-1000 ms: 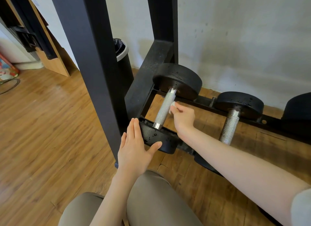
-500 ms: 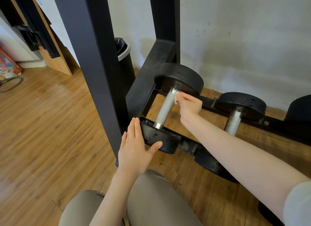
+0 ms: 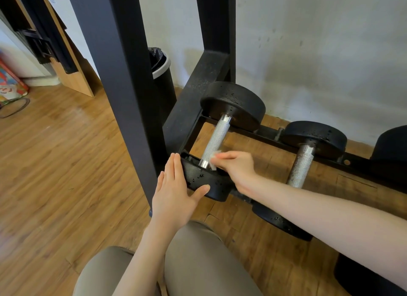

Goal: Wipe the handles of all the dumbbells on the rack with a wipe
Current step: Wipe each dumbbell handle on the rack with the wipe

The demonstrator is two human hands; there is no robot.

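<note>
Left hand [image 3: 174, 196] flat, fingers straight, braces near weight head of leftmost dumbbell [image 3: 214, 141] on rack [image 3: 264, 137]; likely stops roll. Right hand [image 3: 236, 166] pinches wipe [image 3: 213, 160] against near end of knurled handle. Next dumbbell's handle [image 3: 300, 165] looks untouched.

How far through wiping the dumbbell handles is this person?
Nothing looks finished. In hand: the right hand pinches a white wipe against the near end of the leftmost dumbbell's handle, while the left hand rests flat on its near head. Left: the next handle is untouched, and another dumbbell shows at the right edge. Any further ones are out of view.
</note>
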